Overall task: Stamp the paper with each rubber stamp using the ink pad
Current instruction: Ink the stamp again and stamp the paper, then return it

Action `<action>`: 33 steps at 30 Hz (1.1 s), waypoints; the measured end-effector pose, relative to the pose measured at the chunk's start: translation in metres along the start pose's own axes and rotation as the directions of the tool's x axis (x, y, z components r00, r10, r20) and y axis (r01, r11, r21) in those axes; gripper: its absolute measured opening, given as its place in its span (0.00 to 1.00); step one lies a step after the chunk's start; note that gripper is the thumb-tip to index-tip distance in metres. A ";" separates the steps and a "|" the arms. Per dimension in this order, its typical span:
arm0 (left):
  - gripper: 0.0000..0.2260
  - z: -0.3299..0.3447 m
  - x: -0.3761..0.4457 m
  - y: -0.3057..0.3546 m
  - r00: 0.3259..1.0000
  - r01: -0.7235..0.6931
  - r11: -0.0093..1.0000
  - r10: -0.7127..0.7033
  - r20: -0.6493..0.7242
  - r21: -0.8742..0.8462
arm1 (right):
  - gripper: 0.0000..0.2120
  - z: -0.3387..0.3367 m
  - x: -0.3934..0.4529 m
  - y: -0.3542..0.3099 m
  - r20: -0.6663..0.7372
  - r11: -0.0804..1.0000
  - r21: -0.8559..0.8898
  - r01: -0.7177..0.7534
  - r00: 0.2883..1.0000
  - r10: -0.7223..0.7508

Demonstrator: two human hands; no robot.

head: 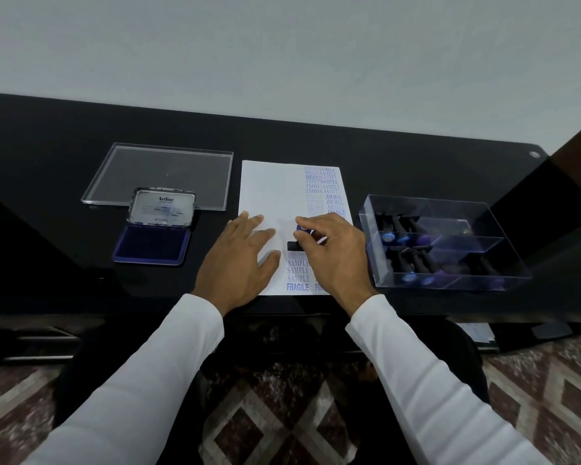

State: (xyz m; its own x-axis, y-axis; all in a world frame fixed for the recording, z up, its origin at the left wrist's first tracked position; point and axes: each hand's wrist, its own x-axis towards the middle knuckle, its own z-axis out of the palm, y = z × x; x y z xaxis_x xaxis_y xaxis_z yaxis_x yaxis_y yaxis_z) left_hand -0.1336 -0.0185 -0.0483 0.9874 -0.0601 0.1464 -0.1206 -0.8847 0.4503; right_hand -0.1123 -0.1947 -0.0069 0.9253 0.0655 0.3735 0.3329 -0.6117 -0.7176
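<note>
A white paper (269,182) lies on the black desk, printed with blue stamp marks down its right side and near its lower middle. My left hand (239,260) rests flat on the paper's lower left, fingers spread. My right hand (332,253) grips a black rubber stamp (293,245) with a blue knob, its base down on the paper just above the lower marks. The open ink pad (151,245), blue, with its metal lid raised, sits left of the paper.
A clear plastic box (450,229) holding several more black stamps stands right of the paper. Its flat clear lid (161,172) lies behind the ink pad. The desk's front edge (114,307) runs just below my wrists.
</note>
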 end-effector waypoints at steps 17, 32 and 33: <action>0.22 -0.002 0.000 0.001 1.000 0.006 1.000 -0.006 0.014 -0.005 | 0.10 0.002 -0.001 0.008 0.015 1.000 0.024 0.014 1.000 -0.014; 0.22 -0.003 0.001 0.000 0.999 0.024 1.000 -0.023 0.032 -0.005 | 0.06 0.001 0.000 0.013 0.030 0.998 0.010 0.059 0.998 -0.060; 0.22 -0.002 0.001 0.000 0.999 0.020 1.000 -0.020 0.030 -0.005 | 0.07 0.001 0.000 0.013 0.029 0.998 0.012 0.059 0.998 -0.059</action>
State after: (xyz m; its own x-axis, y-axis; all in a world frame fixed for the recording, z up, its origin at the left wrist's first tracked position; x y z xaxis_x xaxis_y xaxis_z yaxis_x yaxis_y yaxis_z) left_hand -0.1330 -0.0176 -0.0460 0.9922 -0.0560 0.1109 -0.1010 -0.8835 0.4574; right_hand -0.1081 -0.2018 -0.0173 0.9088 0.1241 0.3983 0.3890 -0.5974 -0.7013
